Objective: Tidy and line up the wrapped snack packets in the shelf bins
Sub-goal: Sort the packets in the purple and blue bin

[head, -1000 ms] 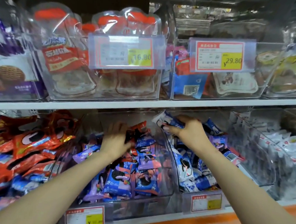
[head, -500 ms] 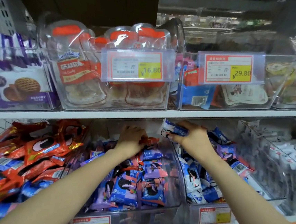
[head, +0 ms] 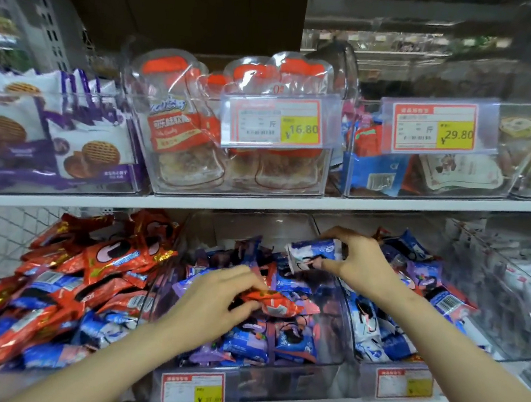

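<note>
View: head camera, only one.
Left hand: your left hand (head: 212, 306) is over the middle bin (head: 288, 387), fingers curled, thumb and fingertips pinched tight on an orange packet (head: 272, 302).
Orange packet: sticks out just right of your left fingertips, lying roughly level on top of the heap.
Heap under left fingers: blue and purple packets (head: 253, 342), jumbled, touching the underside of the orange packet.
Right hand: your right hand (head: 361, 268) is up at the back, where the middle bin meets the right bin (head: 368, 369); fingers curl over the top of a blue-white packet (head: 314, 254), thumb underneath, clamped.
Blue-white packet: pokes out left of your right fingers, lifted clear of the heap, long side roughly level.
Below right fingers: more blue-white packets (head: 371, 337) stacked in the right bin.
Left of left fingers: loose orange pile (head: 94, 281), well apart from them.
Above both hands: white shelf board (head: 257, 204); yellow price tags 16.80 (head: 300, 129) and 29.80 (head: 455, 134).
Gap between hands: near, not touching.
</note>
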